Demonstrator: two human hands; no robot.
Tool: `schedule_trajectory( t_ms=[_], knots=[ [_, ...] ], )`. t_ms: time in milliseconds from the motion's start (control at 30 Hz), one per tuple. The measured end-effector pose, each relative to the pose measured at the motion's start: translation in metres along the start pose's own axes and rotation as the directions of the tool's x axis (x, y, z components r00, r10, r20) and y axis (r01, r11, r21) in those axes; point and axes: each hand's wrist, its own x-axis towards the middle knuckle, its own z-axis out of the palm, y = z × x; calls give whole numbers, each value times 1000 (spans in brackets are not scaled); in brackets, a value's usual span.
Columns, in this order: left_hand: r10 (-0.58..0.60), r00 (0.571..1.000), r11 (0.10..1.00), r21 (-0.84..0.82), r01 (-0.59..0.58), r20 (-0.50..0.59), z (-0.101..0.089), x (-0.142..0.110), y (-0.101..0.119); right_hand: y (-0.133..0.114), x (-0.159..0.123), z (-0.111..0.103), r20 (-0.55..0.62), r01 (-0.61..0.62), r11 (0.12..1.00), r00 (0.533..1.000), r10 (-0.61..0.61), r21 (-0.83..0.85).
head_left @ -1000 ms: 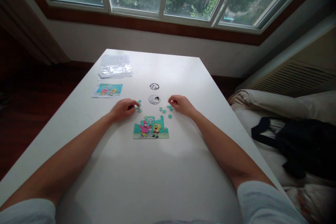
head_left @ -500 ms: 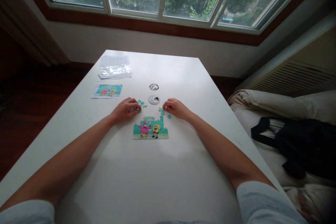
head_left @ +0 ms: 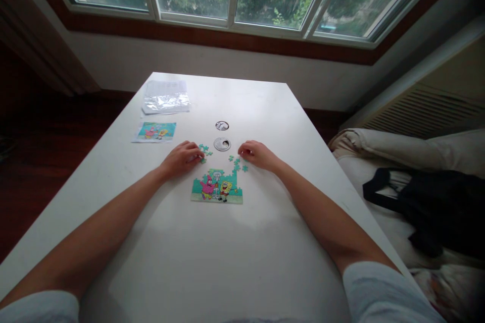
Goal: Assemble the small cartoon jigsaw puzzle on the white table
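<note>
A partly joined jigsaw puzzle (head_left: 217, 189) with cartoon figures lies flat on the white table, its upper edge uneven. My left hand (head_left: 184, 158) is beyond its upper left corner, fingers curled together, with a green puzzle piece (head_left: 203, 160) at the fingertips. Several loose green pieces (head_left: 205, 148) lie just past those fingers. On the other side, my right hand (head_left: 258, 155) rests with fingers bent and tips drawn together; anything between them is hidden. More loose pieces (head_left: 237, 161) are spread left of and below it, some close to the puzzle's upper right edge.
Two round grey-and-white discs (head_left: 222, 144) lie beyond the puzzle. To the left are a small printed reference picture (head_left: 156, 131) and a clear plastic bag with paper (head_left: 166, 97). Right of the table (head_left: 212, 262), a dark bag (head_left: 439, 207) sits on a pale cushioned seat.
My right hand has shifted slightly right, away from the loose pieces, which show more fully. The joined puzzle sits slightly lower and tilted. My left hand has hardly moved.
</note>
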Motion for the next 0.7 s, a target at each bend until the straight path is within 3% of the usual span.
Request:
schedule_trajectory(
  t_ms=[233, 700],
  knots=[
    [39, 997, 999, -20, -38, 63, -4, 1, 6, 3, -2, -3, 66, 1, 1000, 998, -3, 19],
    [-8, 999, 999, -38, 9, 37, -3, 1, 7, -7, -3, 0, 80, 86, 996, 993, -87, 9]
  ],
)
